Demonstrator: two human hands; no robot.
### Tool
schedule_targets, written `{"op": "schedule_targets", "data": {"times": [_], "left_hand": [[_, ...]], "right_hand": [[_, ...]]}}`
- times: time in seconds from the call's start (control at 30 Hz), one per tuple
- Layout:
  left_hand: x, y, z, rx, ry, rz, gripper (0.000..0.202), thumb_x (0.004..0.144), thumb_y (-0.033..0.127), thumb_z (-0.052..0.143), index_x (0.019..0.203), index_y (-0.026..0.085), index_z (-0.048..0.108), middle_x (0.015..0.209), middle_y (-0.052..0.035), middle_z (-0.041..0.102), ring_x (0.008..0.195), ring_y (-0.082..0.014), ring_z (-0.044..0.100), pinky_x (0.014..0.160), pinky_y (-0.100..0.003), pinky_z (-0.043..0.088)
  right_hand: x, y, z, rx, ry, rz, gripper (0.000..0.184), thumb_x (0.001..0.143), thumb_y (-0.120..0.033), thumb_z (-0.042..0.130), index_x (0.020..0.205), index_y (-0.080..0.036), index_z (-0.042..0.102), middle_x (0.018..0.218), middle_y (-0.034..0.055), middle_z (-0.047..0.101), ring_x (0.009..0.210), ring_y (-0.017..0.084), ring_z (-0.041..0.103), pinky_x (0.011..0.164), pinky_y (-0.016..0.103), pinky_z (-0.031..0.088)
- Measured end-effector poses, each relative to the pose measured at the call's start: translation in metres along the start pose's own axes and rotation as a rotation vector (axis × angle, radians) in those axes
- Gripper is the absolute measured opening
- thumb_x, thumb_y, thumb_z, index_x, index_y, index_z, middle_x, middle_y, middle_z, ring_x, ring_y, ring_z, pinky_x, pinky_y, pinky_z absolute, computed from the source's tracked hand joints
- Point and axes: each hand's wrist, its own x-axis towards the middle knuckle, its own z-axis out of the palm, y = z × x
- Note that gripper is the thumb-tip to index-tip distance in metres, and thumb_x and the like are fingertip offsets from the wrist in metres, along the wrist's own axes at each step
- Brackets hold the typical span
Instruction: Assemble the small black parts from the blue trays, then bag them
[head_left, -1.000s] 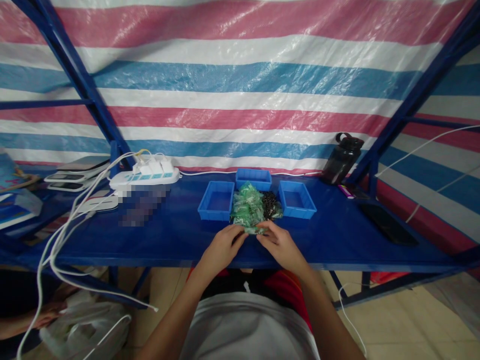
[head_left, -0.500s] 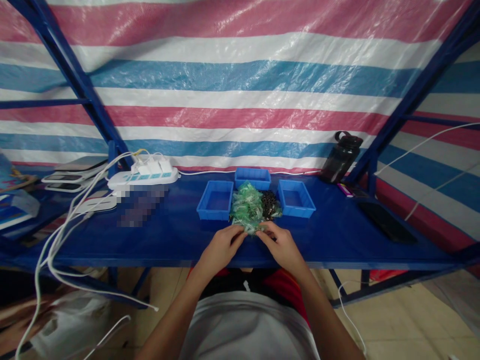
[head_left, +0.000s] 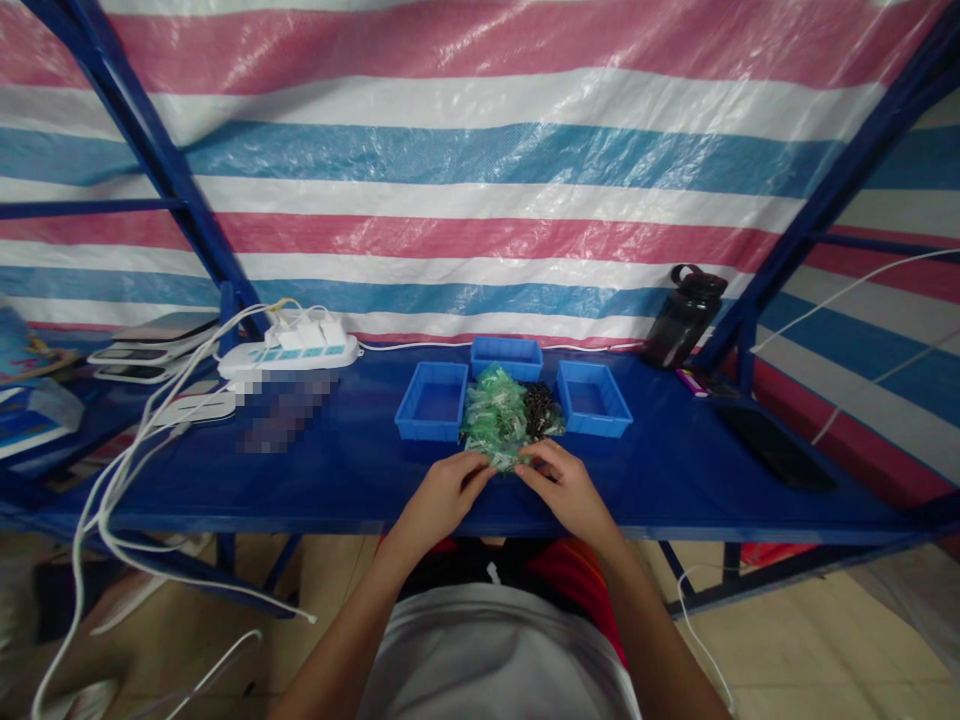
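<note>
A crumpled green translucent plastic bag (head_left: pixel 495 405) lies on the blue table between the trays. Small dark pieces (head_left: pixel 538 405), too small to name, are heaped at its right side. My left hand (head_left: pixel 452 482) pinches the near left edge of the bag between thumb and fingers. Opposite it, my right hand (head_left: pixel 556 474) is closed on the near right edge. Both wrists rest near the table's front edge. What lies inside the plastic cannot be made out.
Blue trays stand left (head_left: pixel 431 400), behind (head_left: pixel 506 352) and right (head_left: pixel 592 398) of the bag. A power strip (head_left: pixel 292 355) with white cables sits at left. At right are a dark bottle (head_left: pixel 684 318) and a black phone-like slab (head_left: pixel 776 447).
My hands stay at the bag's near edge, with only a slight shift of the right fingers. At the lower left, the blurred figure and pale bag beside the table have moved away.
</note>
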Motion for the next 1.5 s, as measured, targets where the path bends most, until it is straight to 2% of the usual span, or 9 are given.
{"op": "schedule_targets", "data": {"times": [0.23,0.73,0.93,1.07,1.17,1.5], "left_hand": [[0.000,-0.002,0.000,-0.041,0.014,0.012,0.017,0.093,0.024,0.047,0.094,0.019,0.063,0.094,-0.0024,0.066,0.087,-0.0152,0.061,0.081,-0.023,0.044],[0.000,0.002,-0.004,-0.056,-0.025,-0.002,0.019,0.093,0.024,0.047,0.091,0.018,0.064,0.092,-0.0035,0.064,0.085,-0.0155,0.059,0.077,-0.023,0.043],[0.000,0.002,-0.004,-0.049,-0.062,-0.031,0.018,0.091,0.027,0.051,0.085,0.016,0.064,0.081,-0.0018,0.060,0.073,-0.0136,0.055,0.067,-0.022,0.042],[-0.001,0.004,-0.005,-0.050,-0.093,-0.029,0.014,0.089,0.026,0.054,0.086,0.016,0.063,0.082,-0.0012,0.059,0.072,-0.0128,0.054,0.064,-0.021,0.040],[-0.001,0.006,-0.006,-0.024,-0.112,-0.018,0.016,0.088,0.027,0.054,0.078,0.016,0.060,0.078,-0.0003,0.058,0.070,-0.0124,0.052,0.062,-0.020,0.037],[-0.002,0.009,-0.007,0.042,-0.205,-0.021,0.025,0.090,0.029,0.046,0.072,0.016,0.056,0.063,0.0034,0.053,0.058,-0.0103,0.044,0.057,-0.022,0.030]], "right_hand": [[-0.001,-0.001,-0.002,0.013,-0.068,-0.028,0.018,0.084,-0.029,0.061,0.098,-0.020,0.064,0.089,0.0031,0.061,0.077,0.015,0.058,0.068,0.025,0.048],[-0.001,-0.005,-0.002,-0.013,-0.093,-0.025,0.015,0.085,-0.028,0.060,0.096,-0.019,0.062,0.089,0.0027,0.062,0.079,0.016,0.058,0.069,0.026,0.046],[-0.001,-0.005,-0.002,-0.006,-0.102,-0.035,0.013,0.085,-0.027,0.059,0.095,-0.020,0.062,0.090,0.0027,0.062,0.080,0.016,0.059,0.069,0.026,0.046],[-0.002,-0.004,-0.001,-0.002,-0.109,-0.032,0.013,0.085,-0.027,0.060,0.095,-0.020,0.063,0.092,0.0027,0.063,0.081,0.016,0.060,0.070,0.026,0.047],[-0.002,-0.005,-0.002,0.016,-0.130,-0.042,0.013,0.085,-0.027,0.060,0.096,-0.020,0.064,0.092,0.0030,0.064,0.082,0.016,0.060,0.071,0.026,0.047],[-0.003,-0.014,-0.004,0.021,-0.186,-0.095,0.012,0.086,-0.023,0.060,0.095,-0.021,0.067,0.091,0.0033,0.065,0.084,0.015,0.060,0.072,0.024,0.046]]}}
